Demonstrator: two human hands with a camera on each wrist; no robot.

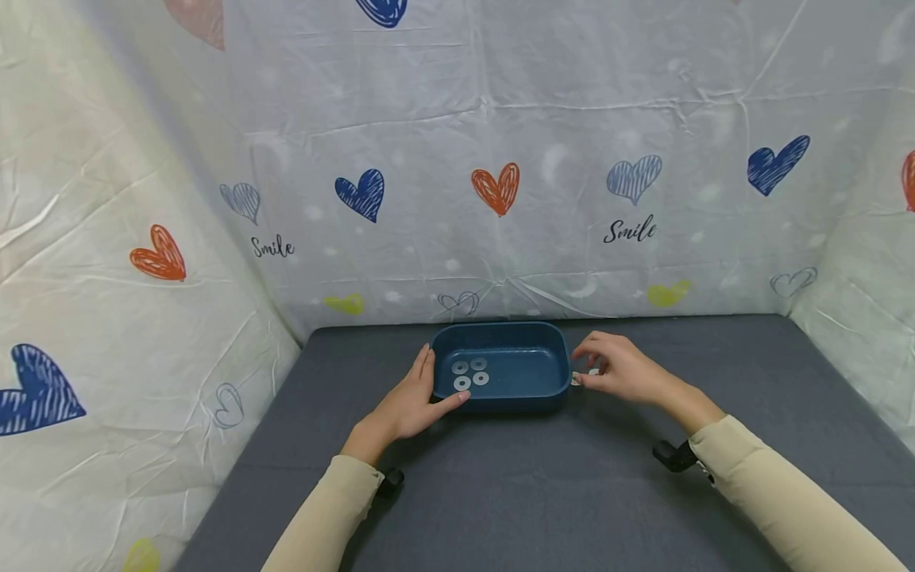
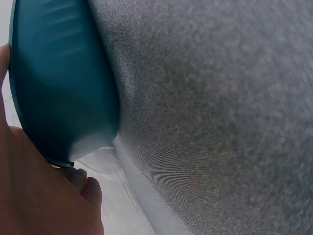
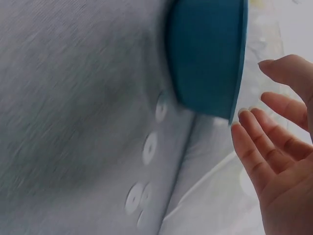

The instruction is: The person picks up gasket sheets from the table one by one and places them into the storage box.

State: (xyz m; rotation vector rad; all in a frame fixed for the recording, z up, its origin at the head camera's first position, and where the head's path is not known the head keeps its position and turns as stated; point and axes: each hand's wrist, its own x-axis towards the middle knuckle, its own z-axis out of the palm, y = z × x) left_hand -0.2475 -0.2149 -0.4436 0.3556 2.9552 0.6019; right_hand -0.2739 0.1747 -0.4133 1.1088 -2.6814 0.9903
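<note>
A dark blue rectangular tray [image 1: 529, 396] stands near the table's far edge. Several pale flat washers [image 1: 462, 384] lie in its left part. My left hand [image 1: 409, 403] grips the tray's left end, thumb across the front rim and fingers along the side; the left wrist view shows this hand at the tray [image 2: 63, 83]. Beside the tray's right end is my right hand [image 1: 620, 367], its fingers loosely bent and apart. In the right wrist view nothing sits between those fingers, and several washers [image 3: 149, 148] lie on the tabletop nearby. The right hand partly hides them in the head view.
Dark grey cloth covers the table [image 1: 543, 492]. Behind it hangs a white curtain [image 1: 429, 254] printed with hearts, which also runs along the left and right sides. Each wrist carries a black device [image 1: 675, 456].
</note>
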